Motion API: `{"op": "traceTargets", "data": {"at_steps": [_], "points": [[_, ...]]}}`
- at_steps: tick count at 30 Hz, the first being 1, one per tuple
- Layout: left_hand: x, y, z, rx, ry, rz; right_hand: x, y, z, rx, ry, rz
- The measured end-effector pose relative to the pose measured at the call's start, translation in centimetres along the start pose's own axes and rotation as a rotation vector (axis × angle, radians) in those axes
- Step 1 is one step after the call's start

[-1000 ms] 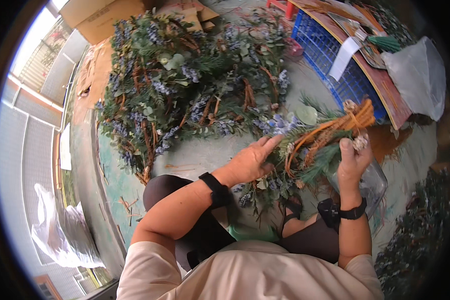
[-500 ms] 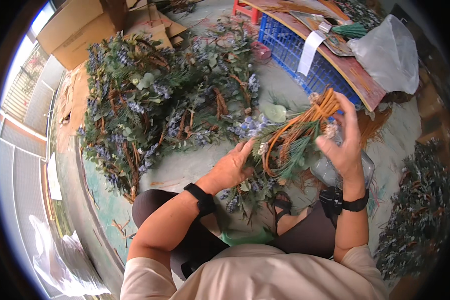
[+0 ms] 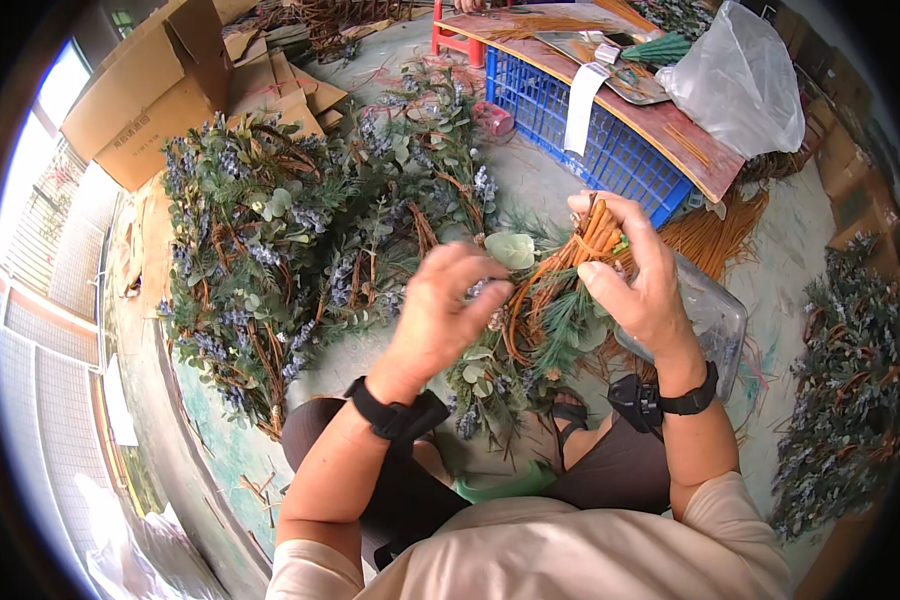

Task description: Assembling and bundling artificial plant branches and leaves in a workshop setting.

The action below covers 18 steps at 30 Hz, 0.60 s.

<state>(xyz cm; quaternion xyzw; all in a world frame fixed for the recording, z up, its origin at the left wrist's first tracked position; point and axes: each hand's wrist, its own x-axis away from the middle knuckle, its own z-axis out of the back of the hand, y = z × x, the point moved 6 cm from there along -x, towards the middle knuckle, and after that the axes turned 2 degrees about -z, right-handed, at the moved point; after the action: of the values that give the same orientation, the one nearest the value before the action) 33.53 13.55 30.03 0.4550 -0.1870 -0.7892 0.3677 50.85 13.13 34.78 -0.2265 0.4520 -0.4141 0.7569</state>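
My right hand (image 3: 635, 275) is wrapped round the bound end of an artificial floral spray, whose brown twig stems (image 3: 598, 236) stick up between thumb and fingers. Below that grip spread the spray's green pine needles (image 3: 562, 335), a curved brown vine and a pale round leaf (image 3: 510, 250). My left hand (image 3: 440, 315) is at the spray's left side, slightly blurred, its thumb and fingers apart with bluish bits showing between them. Whether its fingertips touch the spray I cannot tell. Each wrist wears a black strap.
A large heap of greenery with blue-purple flowers (image 3: 260, 250) lies to the left, and another pile (image 3: 850, 390) at the right. Ahead stand a blue crate (image 3: 570, 130) under a board, a plastic bag (image 3: 740, 80) and a cardboard box (image 3: 150, 90). A clear container (image 3: 705, 320) sits behind my right wrist.
My left hand has lifted off the spray's lower stems and moved a little up and left, its fingers opening. My right hand, still gripping the stems, has shifted left. The whole view has turned slightly.
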Motion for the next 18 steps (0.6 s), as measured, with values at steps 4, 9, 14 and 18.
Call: {"op": "traceTargets", "data": {"at_steps": [4,9,14,18], "points": [[-0.7,0.6,-3.1,-0.138,-0.040,-0.069,0.4,-0.4,0.4,0.022,0.041,0.049],[0.2,0.6,-3.9,-0.319,-0.085,-0.182,1.0,0.2,-0.8,0.038,0.043,0.117],[0.1,1.8,-3.1,-0.353,-0.126,-0.153,1.3,-1.5,-0.5,-0.013,0.067,0.193],[-1.0,0.9,-3.7,-0.389,-0.280,-0.088,0.9,-0.6,-0.7,0.035,0.081,0.176]]}}
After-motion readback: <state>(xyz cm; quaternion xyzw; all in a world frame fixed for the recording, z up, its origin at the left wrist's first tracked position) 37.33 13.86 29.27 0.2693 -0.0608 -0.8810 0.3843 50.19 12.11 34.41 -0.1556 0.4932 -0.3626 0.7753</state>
